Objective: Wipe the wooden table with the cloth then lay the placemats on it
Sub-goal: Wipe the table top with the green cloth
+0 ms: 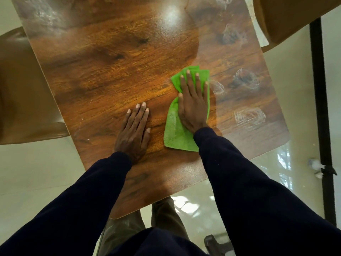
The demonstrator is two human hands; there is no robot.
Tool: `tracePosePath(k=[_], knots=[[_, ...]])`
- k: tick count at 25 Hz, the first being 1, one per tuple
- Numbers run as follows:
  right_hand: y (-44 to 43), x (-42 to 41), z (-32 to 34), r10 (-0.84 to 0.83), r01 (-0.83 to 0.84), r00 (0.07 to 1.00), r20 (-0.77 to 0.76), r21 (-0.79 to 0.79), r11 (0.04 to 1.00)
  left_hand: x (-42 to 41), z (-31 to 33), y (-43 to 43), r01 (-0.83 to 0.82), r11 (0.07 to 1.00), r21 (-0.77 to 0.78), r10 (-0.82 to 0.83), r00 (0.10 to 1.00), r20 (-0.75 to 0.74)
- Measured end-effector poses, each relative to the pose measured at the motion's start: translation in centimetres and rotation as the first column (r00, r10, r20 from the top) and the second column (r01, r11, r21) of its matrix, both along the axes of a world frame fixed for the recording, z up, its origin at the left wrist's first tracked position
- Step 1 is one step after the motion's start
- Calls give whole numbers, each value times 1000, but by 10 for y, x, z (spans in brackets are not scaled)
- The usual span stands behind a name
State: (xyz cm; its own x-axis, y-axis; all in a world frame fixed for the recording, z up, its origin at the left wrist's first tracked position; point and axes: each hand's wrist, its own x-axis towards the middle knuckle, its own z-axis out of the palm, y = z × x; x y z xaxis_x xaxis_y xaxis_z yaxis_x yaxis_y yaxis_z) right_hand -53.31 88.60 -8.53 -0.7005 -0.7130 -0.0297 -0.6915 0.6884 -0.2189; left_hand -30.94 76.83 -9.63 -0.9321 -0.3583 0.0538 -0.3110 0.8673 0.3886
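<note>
Your hands are both flat on the wooden worktop [110, 61]. Your right hand [191, 104] presses down on the green cloth [175, 133], fingers straight and a bit spread, not curled round it. Your left hand [132, 133] lies palm-down on bare wood just left of the cloth, not touching it. The cloth's crumpled, poking out past your fingertips and back under your wrist. Right of the cloth there are white scribbly marks [249, 117]; I can't read them as any writing.

Left hand [133, 130] and right hand [192, 104] lie flat, palms down
</note>
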Motion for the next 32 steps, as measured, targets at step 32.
tracePosePath(k=[32], knots=[[166,38,5,-267,267,963,46,9,964,2,5,5,11,1000,19,-12,1000,11]])
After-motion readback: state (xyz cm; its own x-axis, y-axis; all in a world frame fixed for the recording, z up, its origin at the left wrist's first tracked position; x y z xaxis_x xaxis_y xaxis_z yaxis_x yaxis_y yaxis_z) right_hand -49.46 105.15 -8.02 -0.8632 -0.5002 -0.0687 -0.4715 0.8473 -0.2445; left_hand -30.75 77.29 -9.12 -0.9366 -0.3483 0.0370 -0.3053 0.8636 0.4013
